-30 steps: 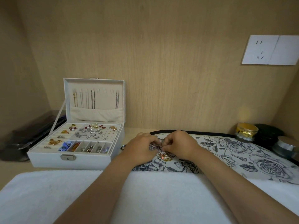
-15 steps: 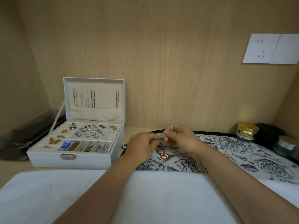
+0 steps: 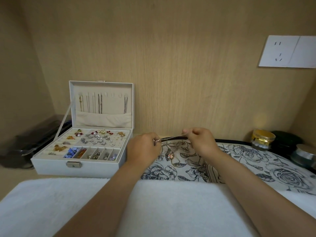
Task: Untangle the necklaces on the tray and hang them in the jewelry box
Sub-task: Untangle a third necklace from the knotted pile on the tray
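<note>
left hand (image 3: 143, 148) and right hand (image 3: 201, 142) each pinch the tangled necklaces (image 3: 172, 145) just above the tray (image 3: 242, 152); jewelry box (image 3: 82, 152) stands left of the tray. they seem light, limp, snag-prone: best pinched near a clasp.

Jars (image 3: 263, 139) crowd right of the tray (image 3: 256, 161); jewelry box (image 3: 51, 166) blocks its left

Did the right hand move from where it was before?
Yes. The right hand went up and to the right, farther from the jewelry box. Its fingertips now show above the back rim of the tray.
</note>
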`<action>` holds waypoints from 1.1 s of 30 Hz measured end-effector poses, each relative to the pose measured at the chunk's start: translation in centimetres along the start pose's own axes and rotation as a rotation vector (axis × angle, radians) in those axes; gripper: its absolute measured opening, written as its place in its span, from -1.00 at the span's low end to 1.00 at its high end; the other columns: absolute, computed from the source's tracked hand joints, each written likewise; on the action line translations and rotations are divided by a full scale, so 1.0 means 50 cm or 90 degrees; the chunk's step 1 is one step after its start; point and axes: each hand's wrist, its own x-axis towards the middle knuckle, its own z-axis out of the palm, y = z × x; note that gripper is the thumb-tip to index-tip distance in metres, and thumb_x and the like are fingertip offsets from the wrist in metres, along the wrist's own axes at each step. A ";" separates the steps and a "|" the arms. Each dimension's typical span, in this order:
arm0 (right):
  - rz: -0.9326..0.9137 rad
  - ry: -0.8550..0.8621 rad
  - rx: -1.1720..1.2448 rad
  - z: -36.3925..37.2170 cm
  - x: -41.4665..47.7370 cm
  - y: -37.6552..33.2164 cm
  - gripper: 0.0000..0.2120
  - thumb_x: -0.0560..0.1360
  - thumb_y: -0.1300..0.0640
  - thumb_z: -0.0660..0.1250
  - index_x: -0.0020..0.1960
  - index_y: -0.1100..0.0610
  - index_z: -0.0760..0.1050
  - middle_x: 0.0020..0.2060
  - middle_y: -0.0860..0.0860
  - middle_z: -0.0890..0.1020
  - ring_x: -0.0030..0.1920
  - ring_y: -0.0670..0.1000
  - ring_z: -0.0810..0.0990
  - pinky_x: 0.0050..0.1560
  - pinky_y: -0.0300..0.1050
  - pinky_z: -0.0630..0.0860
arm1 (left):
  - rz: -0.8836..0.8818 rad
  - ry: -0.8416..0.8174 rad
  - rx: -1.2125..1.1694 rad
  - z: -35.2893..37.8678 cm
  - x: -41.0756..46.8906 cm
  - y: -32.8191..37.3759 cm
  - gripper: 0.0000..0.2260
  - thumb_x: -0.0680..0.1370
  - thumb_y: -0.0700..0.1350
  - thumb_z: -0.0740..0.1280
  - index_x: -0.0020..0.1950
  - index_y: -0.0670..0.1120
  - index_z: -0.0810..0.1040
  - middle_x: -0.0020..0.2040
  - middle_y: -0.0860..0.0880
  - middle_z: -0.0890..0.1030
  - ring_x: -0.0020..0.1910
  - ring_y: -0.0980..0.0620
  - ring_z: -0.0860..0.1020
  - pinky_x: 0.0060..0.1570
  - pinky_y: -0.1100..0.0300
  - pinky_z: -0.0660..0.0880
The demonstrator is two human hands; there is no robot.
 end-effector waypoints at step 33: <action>0.030 -0.269 -0.009 -0.061 0.005 -0.007 -0.56 0.46 0.44 0.42 -0.21 0.09 0.20 -0.25 0.12 0.68 -0.40 -0.06 0.51 -0.44 -0.18 0.37 | 0.171 -0.070 -0.080 -0.008 0.002 -0.022 -0.60 0.57 -0.31 0.21 0.21 0.09 0.65 0.02 0.22 0.54 -0.11 0.20 0.52 -0.13 0.24 0.53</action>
